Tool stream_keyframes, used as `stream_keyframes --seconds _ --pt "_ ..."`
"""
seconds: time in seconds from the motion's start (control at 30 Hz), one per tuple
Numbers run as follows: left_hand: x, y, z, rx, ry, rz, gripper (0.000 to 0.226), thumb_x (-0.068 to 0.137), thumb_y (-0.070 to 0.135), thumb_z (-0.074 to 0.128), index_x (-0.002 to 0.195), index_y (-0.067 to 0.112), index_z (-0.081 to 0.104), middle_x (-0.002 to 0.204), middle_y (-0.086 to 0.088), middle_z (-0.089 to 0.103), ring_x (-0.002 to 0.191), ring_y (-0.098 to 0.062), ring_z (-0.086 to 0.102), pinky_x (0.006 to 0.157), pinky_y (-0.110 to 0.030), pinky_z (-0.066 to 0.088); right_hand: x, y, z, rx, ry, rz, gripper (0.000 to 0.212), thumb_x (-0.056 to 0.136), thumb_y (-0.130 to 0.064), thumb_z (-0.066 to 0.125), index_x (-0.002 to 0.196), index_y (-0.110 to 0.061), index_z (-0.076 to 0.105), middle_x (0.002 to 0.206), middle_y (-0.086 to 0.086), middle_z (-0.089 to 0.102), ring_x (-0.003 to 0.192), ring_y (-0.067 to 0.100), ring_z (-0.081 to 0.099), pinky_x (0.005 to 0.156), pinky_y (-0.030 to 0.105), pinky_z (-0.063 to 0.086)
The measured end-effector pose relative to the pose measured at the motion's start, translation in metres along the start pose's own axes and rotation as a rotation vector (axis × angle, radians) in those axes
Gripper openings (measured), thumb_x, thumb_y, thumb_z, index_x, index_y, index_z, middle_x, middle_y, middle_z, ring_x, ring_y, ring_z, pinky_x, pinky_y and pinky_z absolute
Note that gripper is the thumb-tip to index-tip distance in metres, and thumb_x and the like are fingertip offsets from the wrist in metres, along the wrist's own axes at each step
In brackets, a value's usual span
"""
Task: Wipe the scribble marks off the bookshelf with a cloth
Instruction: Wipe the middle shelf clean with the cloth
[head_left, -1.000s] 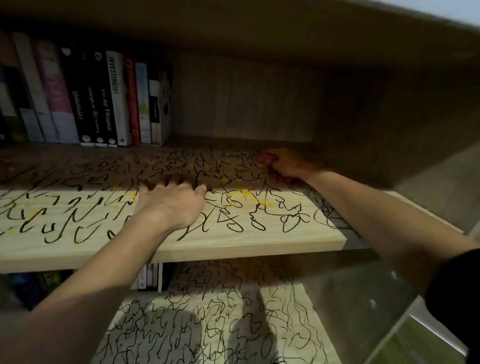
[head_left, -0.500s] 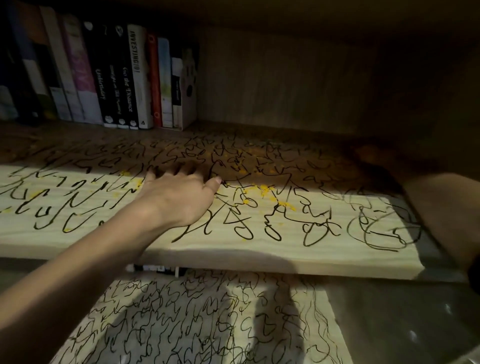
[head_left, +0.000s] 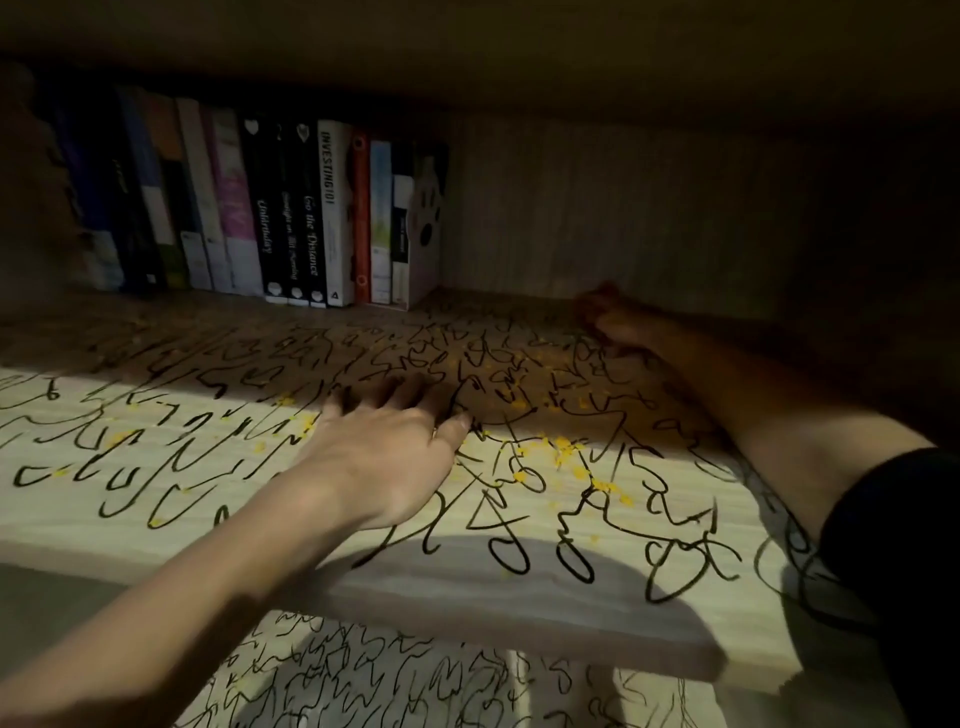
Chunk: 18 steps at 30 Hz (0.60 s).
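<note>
Right hand (head_left: 621, 325) returned; left fingers (head_left: 401, 399) flat on shelf (head_left: 93, 525).

Setting: home interior. Evidence: light wood-grain bookshelf (head_left: 156, 540); novels and paperbacks (head_left: 291, 218) upright at its back left; black scribble marks (head_left: 498, 551) over it and the lower shelf (head_left: 415, 686).

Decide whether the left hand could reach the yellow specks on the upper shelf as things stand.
Probably yes: the left hand rests flat on the shelf just beside the yellow specks, with nothing standing between them.

blk scribbles (head_left: 498, 519) all over pale wood shelf (head_left: 72, 535)
</note>
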<state>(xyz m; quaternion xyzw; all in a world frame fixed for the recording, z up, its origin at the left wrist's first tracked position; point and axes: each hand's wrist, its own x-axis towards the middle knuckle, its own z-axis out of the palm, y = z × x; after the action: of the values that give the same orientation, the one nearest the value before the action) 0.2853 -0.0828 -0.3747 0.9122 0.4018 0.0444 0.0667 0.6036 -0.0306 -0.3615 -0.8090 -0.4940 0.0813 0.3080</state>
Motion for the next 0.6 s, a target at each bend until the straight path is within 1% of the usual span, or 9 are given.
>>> stream_keyframes --seconds 0.1,0.17,0.23,0.33,0.37,0.43,0.5,0.53,0.6 --pt "0.002 0.000 0.000 -0.004 -0.001 -0.003 0.053 0.101 0.049 0.011 0.152 0.033 0.011 0.161 0.011 0.004 0.148 -0.013 -0.001 0.117 -0.044 -0.003 -0.021 -0.027 0.012 -0.060 -0.170 -0.145 0.036 0.103 -0.009 0.034 0.137 -0.021 0.042 0.084 0.000 0.050 0.043 0.000 0.048 0.033 0.012 0.031" --pt "0.003 0.000 0.000 -0.009 0.003 -0.006 0.053 0.102 0.049 0.012 0.152 0.032 0.015 0.161 0.010 0.005 0.148 -0.014 0.000 0.118 -0.046 -0.002 -0.043 -0.048 0.019 -0.037 -0.292 -0.227 0.038 0.103 -0.005 0.033 0.135 -0.023 0.043 0.073 -0.001 0.049 0.035 -0.002 0.045 0.033 0.012 0.031" --pt "0.002 0.000 0.000 -0.016 0.004 -0.016 0.053 0.102 0.049 0.014 0.152 0.032 0.017 0.161 0.009 0.006 0.148 -0.015 0.001 0.118 -0.046 -0.001 -0.059 -0.053 0.019 -0.060 -0.394 -0.299 0.046 0.101 0.000 0.033 0.137 -0.027 0.043 0.085 -0.004 0.055 0.048 -0.004 0.053 0.044 0.014 0.042" --pt "0.000 0.003 -0.001 -0.016 -0.008 -0.029 0.053 0.102 0.049 0.014 0.152 0.033 0.016 0.161 0.008 0.005 0.148 -0.018 0.003 0.118 -0.047 -0.001 -0.078 -0.053 -0.001 -0.034 -0.439 -0.444 0.058 0.095 0.008 0.038 0.121 -0.042 0.052 0.129 -0.001 0.054 0.103 0.009 0.060 0.089 0.029 0.052" --pt "0.000 0.003 -0.002 -0.019 -0.007 -0.031 0.053 0.102 0.048 0.014 0.152 0.033 0.015 0.161 0.007 0.005 0.148 -0.019 0.004 0.118 -0.047 -0.001 -0.078 -0.052 -0.011 -0.023 -0.382 -0.444 0.060 0.095 0.007 0.039 0.114 -0.048 0.052 0.134 0.000 0.052 0.107 0.016 0.059 0.091 0.033 0.051" --pt "-0.002 0.003 -0.003 -0.024 -0.009 -0.031 0.052 0.102 0.048 0.014 0.152 0.032 0.017 0.161 0.006 0.008 0.147 -0.020 0.009 0.117 -0.047 -0.001 -0.074 -0.035 -0.034 0.028 -0.230 -0.308 0.055 0.098 0.001 0.039 0.110 -0.051 0.053 0.120 -0.002 0.057 0.087 0.020 0.062 0.072 0.031 0.053" --pt "-0.002 0.004 -0.003 -0.026 -0.009 -0.035 0.053 0.102 0.048 0.014 0.152 0.031 0.021 0.161 0.005 0.011 0.147 -0.021 0.011 0.117 -0.047 0.000 -0.068 -0.009 -0.047 0.005 -0.133 -0.126 0.043 0.101 -0.007 0.036 0.124 -0.039 0.054 0.108 -0.004 0.058 0.082 0.021 0.060 0.065 0.029 0.048" --pt "-0.002 0.004 -0.003 -0.025 -0.013 -0.036 0.053 0.102 0.048 0.014 0.151 0.030 0.022 0.161 0.005 0.011 0.147 -0.021 0.011 0.117 -0.048 -0.001 -0.066 0.004 -0.045 -0.065 -0.153 -0.063 0.041 0.102 -0.009 0.034 0.132 -0.032 0.050 0.114 -0.002 0.058 0.092 0.024 0.060 0.069 0.030 0.047" --pt "-0.002 0.004 -0.003 -0.020 -0.021 -0.036 0.053 0.102 0.048 0.014 0.151 0.028 0.025 0.160 0.003 0.014 0.147 -0.022 0.014 0.117 -0.048 0.000 -0.069 0.014 -0.036 -0.199 -0.202 -0.029 0.042 0.104 -0.013 0.031 0.142 -0.026 0.042 0.140 0.001 0.047 0.121 0.025 0.050 0.094 0.033 0.042"
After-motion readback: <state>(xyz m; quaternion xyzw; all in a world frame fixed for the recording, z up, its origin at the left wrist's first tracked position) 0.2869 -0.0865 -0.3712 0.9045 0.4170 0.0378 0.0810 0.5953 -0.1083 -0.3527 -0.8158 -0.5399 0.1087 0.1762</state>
